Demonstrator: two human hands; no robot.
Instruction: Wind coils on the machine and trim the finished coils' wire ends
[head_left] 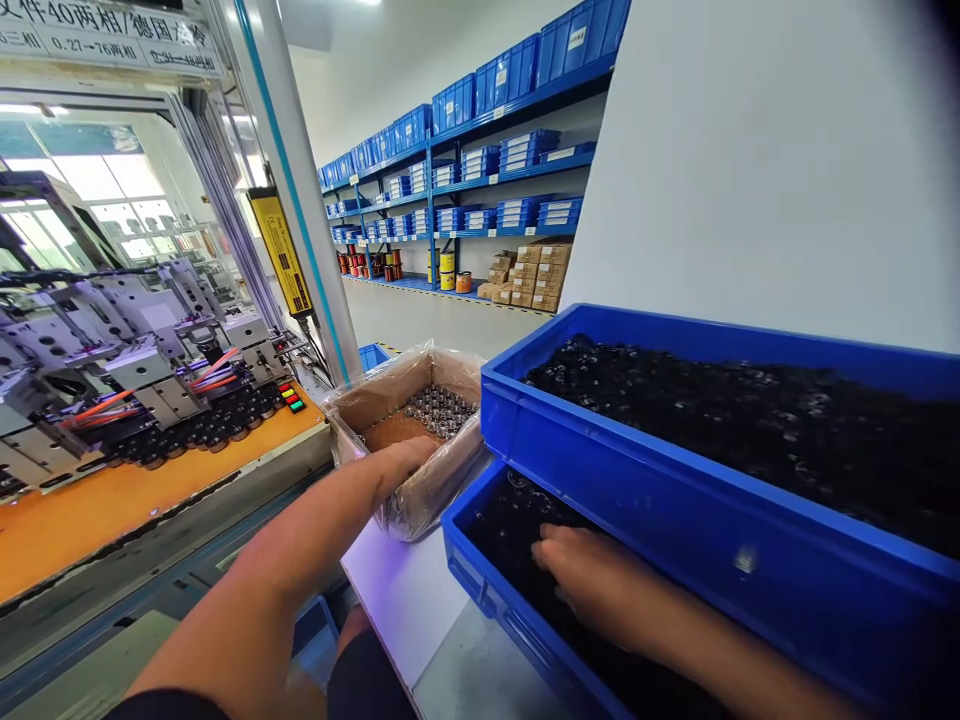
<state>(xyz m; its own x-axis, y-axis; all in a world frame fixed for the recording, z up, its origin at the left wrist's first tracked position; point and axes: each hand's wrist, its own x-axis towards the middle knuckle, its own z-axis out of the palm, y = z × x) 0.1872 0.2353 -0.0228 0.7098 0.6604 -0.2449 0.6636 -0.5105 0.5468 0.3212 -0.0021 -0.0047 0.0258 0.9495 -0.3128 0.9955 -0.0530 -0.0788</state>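
Observation:
My left hand (pixel 412 455) reaches over the near edge of a plastic-lined cardboard box (pixel 349 415); its fingertips are hidden inside. Metal parts (pixel 442 408) lie in rows at the far side of that box, beside a brown cardboard sheet (pixel 397 428). My right hand (pixel 574 565) is down in the lower blue bin (pixel 480 570), among small black parts (pixel 502 525), with its fingers bent and their tips hidden by the parts. Above it, the upper blue bin (pixel 600 450) holds a heap of similar black parts (pixel 712 400).
On the left, a machine (pixel 150 370) stands on an orange worktop (pixel 157 490), with a row of dark round parts (pixel 210 425) along it. A metal post (pixel 300 180) rises beside it. Behind are blue shelves (pixel 431 190) with bins and cardboard cartons (pixel 536 275).

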